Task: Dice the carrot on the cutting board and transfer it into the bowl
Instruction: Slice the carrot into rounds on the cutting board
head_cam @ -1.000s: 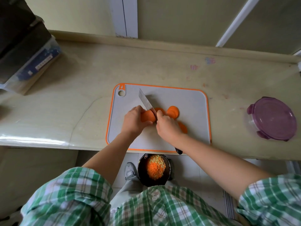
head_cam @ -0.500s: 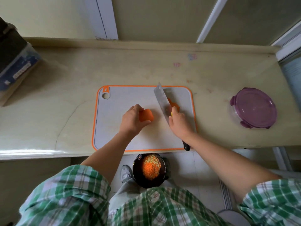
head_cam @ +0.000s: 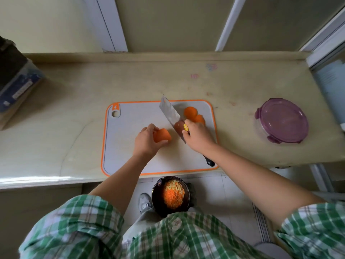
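On stone desk (head_cam: 65, 118), grey orange-rimmed plastic cutting board (head_cam: 134, 116). Mid-board, in curled left grip (head_cam: 146, 142), stubby bright-orange carrot chunk (head_cam: 162, 135). In closed right grip (head_cam: 198, 137), steel cleaver (head_cam: 169, 112); behind blade, round carrot slices (head_cam: 190, 112).

The tabletop (head_cam: 74, 113) looks like pale polished stone, smooth, with a glossy sheen along its near edge at the lower left. The cutting board (head_cam: 134, 150) is matt grey-white plastic with an orange rim. The knife (head_cam: 169, 112) has a shiny metal blade and a dark, smooth handle. The carrot chunk (head_cam: 162, 135) looks smooth and matt. At right, the container lid (head_cam: 281, 120) is translucent purple plastic. The bowl (head_cam: 156, 199) is dark and glossy, and the shirt (head_cam: 74, 230) is woven plaid cloth.
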Demonstrator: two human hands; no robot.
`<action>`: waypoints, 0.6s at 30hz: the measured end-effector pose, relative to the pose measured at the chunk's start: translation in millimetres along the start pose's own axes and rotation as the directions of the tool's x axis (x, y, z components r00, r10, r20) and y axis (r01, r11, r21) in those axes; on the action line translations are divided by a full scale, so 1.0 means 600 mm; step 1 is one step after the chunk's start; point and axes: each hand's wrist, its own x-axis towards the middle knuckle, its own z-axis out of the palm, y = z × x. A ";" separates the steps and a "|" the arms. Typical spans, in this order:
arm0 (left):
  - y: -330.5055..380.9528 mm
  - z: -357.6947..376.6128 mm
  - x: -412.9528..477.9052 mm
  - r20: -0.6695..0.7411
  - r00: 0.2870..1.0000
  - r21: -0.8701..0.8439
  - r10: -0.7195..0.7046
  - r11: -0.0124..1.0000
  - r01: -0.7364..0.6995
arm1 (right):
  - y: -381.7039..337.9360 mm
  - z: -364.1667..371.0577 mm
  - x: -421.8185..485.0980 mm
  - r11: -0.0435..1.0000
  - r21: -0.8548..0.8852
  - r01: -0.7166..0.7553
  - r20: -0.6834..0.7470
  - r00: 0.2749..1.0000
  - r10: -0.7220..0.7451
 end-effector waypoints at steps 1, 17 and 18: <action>-0.003 -0.001 -0.003 -0.002 1.000 -0.011 -0.011 1.000 0.011 | 0.001 0.002 0.000 1.000 -0.001 -0.030 -0.005 1.000 0.030; 0.006 0.000 -0.003 -0.007 1.000 -0.060 -0.019 0.998 0.019 | 0.027 -0.037 -0.018 0.582 0.714 -0.389 0.147 0.896 0.419; 0.005 0.001 -0.002 -0.009 1.000 -0.062 -0.028 0.998 0.027 | 0.023 -0.036 -0.019 0.624 0.681 -0.385 0.137 0.903 0.407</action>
